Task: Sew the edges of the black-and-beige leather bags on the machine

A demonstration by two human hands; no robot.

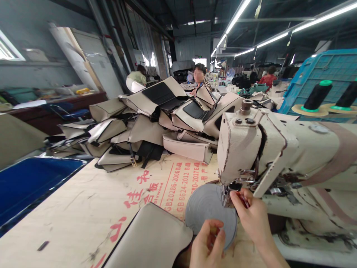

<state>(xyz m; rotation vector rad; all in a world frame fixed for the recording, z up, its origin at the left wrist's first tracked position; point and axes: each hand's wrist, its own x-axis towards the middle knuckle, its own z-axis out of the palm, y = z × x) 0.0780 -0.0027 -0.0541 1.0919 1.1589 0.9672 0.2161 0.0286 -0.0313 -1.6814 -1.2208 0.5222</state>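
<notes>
My left hand is closed in a pinch at the near edge of a round grey disc of webbing that lies on the plywood table. My right hand is closed too, its fingertips pinching something small and reddish that I cannot make out, right under the needle area of the cream sewing machine. A beige bag panel lies just left of my left hand.
A large heap of beige and black bag pieces fills the far side of the table. A blue surface lies at the left. Black thread spools stand behind the machine. Other people work far back.
</notes>
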